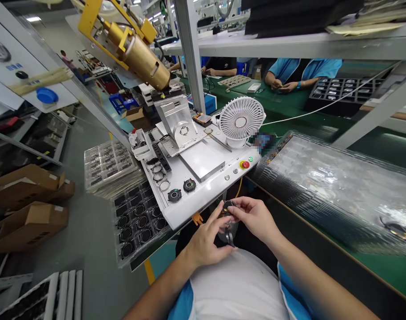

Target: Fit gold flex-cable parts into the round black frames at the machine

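Note:
Both my hands meet in front of my torso, just off the front edge of the white machine base [206, 189]. My right hand [256, 218] pinches a small round dark watch part [228, 205] at its rim. My left hand [208, 238] has its fingertips on the same part from the left, and a grey curved piece [229, 238] shows below, by its fingers. Two black round watch parts [189, 185] lie on the machine base, near several thin rings [164, 185]. A metal fixture [181, 126] stands behind them.
A white fan [241, 122] and a red button [244, 165] are on the machine. Trays of round parts [141, 222] stand left; plastic-covered trays [343, 178] lie right. A gold cylinder [149, 66] hangs above. Co-workers' hands [284, 86] show across the bench.

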Available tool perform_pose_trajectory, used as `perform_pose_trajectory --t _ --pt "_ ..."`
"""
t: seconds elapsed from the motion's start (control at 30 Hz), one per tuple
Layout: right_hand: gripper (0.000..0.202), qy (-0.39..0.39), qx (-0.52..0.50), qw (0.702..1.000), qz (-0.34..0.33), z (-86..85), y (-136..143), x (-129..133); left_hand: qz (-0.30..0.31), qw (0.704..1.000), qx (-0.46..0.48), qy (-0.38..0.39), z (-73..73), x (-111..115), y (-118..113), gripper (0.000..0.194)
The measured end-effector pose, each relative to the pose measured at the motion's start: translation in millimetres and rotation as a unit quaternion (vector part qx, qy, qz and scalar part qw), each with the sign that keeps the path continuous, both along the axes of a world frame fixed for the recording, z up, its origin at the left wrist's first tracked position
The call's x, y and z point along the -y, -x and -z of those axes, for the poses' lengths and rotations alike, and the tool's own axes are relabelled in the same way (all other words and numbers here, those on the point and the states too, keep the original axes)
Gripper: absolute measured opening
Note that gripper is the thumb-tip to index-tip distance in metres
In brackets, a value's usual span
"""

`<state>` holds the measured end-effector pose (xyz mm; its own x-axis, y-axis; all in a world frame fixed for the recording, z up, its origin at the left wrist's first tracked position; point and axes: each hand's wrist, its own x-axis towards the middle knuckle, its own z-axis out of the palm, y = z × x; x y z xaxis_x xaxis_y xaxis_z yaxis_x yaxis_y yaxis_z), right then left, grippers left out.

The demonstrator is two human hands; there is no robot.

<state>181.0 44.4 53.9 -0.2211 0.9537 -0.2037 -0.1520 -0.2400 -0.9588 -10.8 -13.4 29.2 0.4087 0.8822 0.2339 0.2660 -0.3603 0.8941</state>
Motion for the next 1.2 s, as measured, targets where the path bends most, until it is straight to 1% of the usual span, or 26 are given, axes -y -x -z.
perform_pose_trajectory --t 0.13,0.23,0.3,0.37,0.43,0.53,0.57,0.63,0.73,0.87,0.97,1.1,1.2 --pt "0.049 0.034 -0.036 0.999 -0.022 1.3 -1.1 -1.2 0.007 0.998 -0.062 -0.026 3.6 1.1 0.7 0.074" --pt "0.050 0.057 -0.056 0.997 -0.019 2.8 -1.4 -1.3 0.021 0.996 -0.084 -0.035 6.4 -0.1 1.7 0.087" --pt "0.048 0.081 -0.068 0.994 -0.011 3.8 -2.4 -1.2 0.041 0.997 -0.058 -0.028 7.1 -2.2 2.9 0.098" --pt "0.048 0.108 -0.086 0.990 -0.013 3.5 -4.4 -0.9 0.032 0.999 0.019 -0.005 7.5 -5.0 4.2 0.098" --pt "0.047 0.126 -0.102 0.986 -0.024 0.8 -6.5 0.2 -0.007 0.990 0.134 0.039 8.1 -8.4 5.1 0.083" --pt "0.045 0.126 -0.111 0.985 -0.045 -7.2 -5.8 4.9 -0.051 0.951 0.289 0.100 10.7 -13.3 4.5 0.058" --pt "0.044 0.126 -0.112 0.984 -0.053 -10.2 -3.9 7.4 -0.059 0.939 0.319 0.112 11.9 -14.5 3.6 0.054" --pt "0.043 0.134 -0.119 0.981 -0.069 -15.8 2.3 13.6 -0.070 0.926 0.351 0.124 14.6 -15.2 1.1 0.053" --pt "0.045 0.133 -0.122 0.982 -0.063 -21.7 13.7 22.9 -0.079 0.921 0.359 0.133 17.7 -13.2 -2.8 0.056" --pt "0.042 0.067 -0.085 0.994 -0.025 -27.1 23.6 30.2 -0.087 0.922 0.362 0.107 19.4 -9.6 -4.3 0.056" --pt "0.036 0.029 -0.045 0.998 -0.016 -31.8 26.7 32.5 -0.105 0.924 0.353 0.103 20.4 -8.2 -3.1 0.059" --pt "0.029 0.017 -0.024 0.999 -0.014 -37.9 29.6 34.4 -0.130 0.922 0.344 0.118 21.0 -6.9 -1.4 0.059" --pt "0.028 0.021 -0.025 0.999 -0.011 -39.9 30.6 35.1 -0.118 0.920 0.358 0.108 19.5 -7.0 -1.4 0.056"
